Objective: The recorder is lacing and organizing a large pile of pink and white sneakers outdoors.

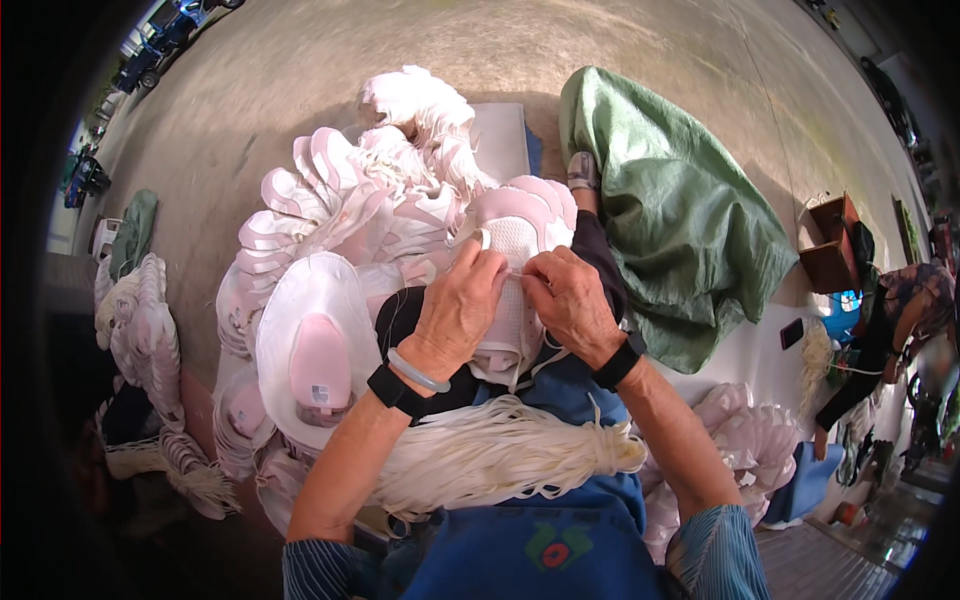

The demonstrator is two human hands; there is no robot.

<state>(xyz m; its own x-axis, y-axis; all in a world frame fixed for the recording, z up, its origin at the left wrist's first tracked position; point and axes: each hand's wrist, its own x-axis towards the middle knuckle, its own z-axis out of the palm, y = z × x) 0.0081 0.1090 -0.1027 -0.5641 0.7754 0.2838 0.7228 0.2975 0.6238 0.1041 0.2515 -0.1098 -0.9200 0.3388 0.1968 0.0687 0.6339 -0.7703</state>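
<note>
Both hands pinch a white lace on a pink-and-white shoe upper (513, 262) held over the lap: left hand (462, 305), right hand (568, 300). A bundle of white laces (500, 452) lies just below it, a green sack (672, 205) beside it.

Shoe pile (350, 220) left, sack (680, 210) right, lace bundle (500, 450) on lap.

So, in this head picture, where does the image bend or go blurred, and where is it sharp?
Head view: sharp in the middle, on the left hand, the right hand and the pink and white shoe; the fisheye curves the concrete floor toward a black rim; the seated person at the right edge is smeared; soft daylight, no glare.
</note>
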